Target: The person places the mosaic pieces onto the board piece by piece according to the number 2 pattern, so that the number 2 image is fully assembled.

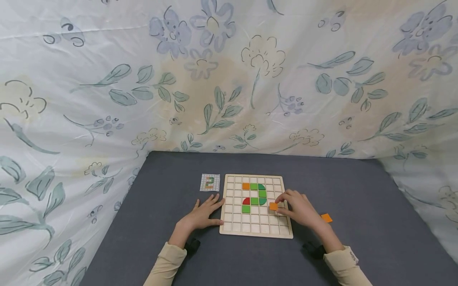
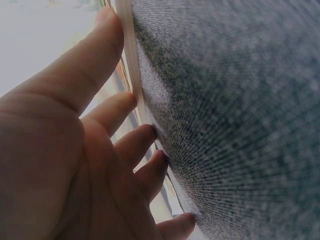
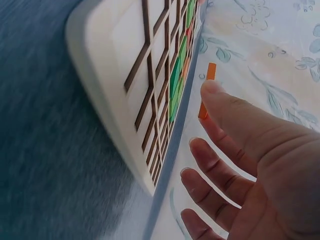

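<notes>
A wooden grid board lies on the dark table, with several green tiles, one orange tile and one red rounded tile set in its cells. My right hand pinches an orange square tile between thumb and forefinger over the board's right half. The right wrist view shows that tile edge-on, raised off the grid, the other fingers apart and loosely bent. With fingers spread, my left hand touches the board's left edge. Its fingertips rest along the wooden rim in the left wrist view.
A small pattern card with a coloured grid lies beyond the left hand, beside the board. Another orange tile is on the table, right of the right wrist. Behind the table hangs a flowered cloth.
</notes>
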{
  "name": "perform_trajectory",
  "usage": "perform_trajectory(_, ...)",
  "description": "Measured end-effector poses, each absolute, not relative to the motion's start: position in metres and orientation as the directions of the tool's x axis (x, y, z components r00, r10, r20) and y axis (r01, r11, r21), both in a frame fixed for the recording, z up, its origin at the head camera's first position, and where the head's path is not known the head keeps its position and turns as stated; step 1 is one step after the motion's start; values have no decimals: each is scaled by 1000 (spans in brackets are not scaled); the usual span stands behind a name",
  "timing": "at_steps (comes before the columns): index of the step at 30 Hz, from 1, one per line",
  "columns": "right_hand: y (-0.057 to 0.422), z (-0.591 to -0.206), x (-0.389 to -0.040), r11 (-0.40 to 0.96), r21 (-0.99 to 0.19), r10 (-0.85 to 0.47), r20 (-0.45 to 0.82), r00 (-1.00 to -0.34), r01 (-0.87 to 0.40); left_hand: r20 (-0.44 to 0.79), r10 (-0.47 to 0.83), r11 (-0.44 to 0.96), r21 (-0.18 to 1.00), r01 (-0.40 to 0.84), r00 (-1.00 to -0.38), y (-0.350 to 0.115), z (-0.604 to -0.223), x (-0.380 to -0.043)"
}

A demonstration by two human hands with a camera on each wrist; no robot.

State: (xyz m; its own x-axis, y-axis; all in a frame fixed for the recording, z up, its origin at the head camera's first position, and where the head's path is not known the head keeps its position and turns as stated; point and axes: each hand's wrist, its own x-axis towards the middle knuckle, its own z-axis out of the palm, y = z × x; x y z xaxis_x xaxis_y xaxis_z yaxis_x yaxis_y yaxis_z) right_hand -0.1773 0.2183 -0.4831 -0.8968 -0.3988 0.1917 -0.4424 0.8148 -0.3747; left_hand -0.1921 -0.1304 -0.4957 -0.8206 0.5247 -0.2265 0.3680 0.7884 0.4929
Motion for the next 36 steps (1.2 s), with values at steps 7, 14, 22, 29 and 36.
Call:
perform_trajectory(7,204,-482,-179,792,-403,-417,191,-889,-459,-222,533,784,492,378,-817,-131,-495,-190)
perform_trajectory(14,194,-484,-178,784,-393,-438,198,-877,-481,-218,536,780,497,380,-816,-131,-494,-190)
perform_trajectory(22,178,-488,-179,786,-353,-452,232,-861,-507,-219,535,782,494,380,-816,-131,-495,-190)
perform_trajectory(29,166,-486,-176,792,-361,-448,206,-870,-493,-227,536,785,488,381,-813,-132,-497,-190)
perform_trajectory(36,154,-487,-174,800,-374,-440,167,-882,-469,-224,535,785,489,380,-815,-132,-497,-192)
